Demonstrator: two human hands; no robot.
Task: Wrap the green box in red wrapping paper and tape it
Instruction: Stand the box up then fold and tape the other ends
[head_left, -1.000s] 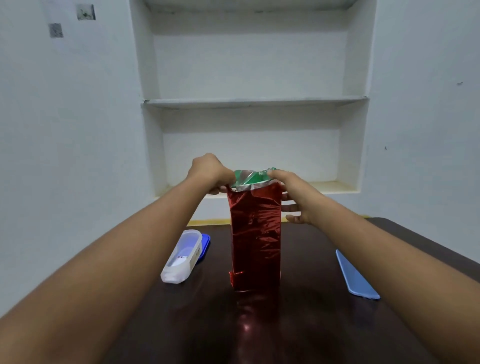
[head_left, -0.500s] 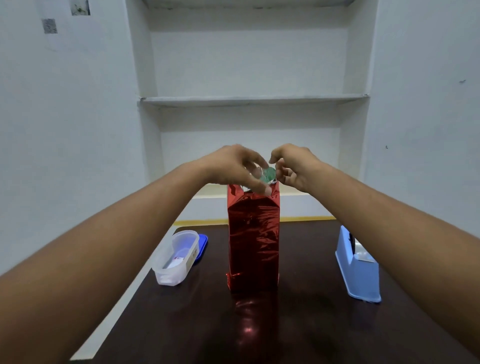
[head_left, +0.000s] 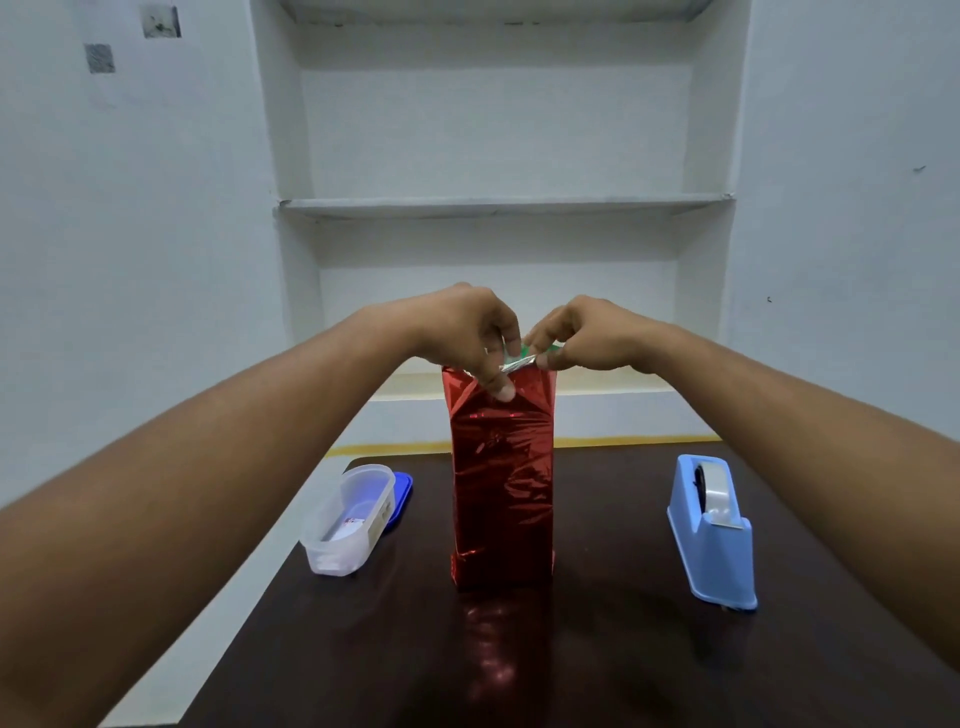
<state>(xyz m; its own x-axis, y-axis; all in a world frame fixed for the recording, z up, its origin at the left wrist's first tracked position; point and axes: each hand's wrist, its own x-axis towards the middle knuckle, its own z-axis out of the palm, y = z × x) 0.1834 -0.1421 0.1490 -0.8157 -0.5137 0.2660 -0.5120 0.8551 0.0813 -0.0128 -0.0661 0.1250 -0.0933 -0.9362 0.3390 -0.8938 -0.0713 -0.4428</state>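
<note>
I observed the left hand (head_left: 470, 332) and right hand (head_left: 587, 335) pinching the shiny red wrapping paper (head_left: 501, 483) folds atop the upright green box (head_left: 535, 351) on the dark tabletop (head_left: 597, 649).

Green box (head_left: 540, 347) almost wholly hidden under red wrapping paper (head_left: 501, 483); blue lid (head_left: 401, 493) mostly behind clear plastic container (head_left: 349, 519); label inside unreadable.

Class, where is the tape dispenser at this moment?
The blue tape dispenser stands on the dark table, on the person's right, apart from the upright red-wrapped box.
</note>
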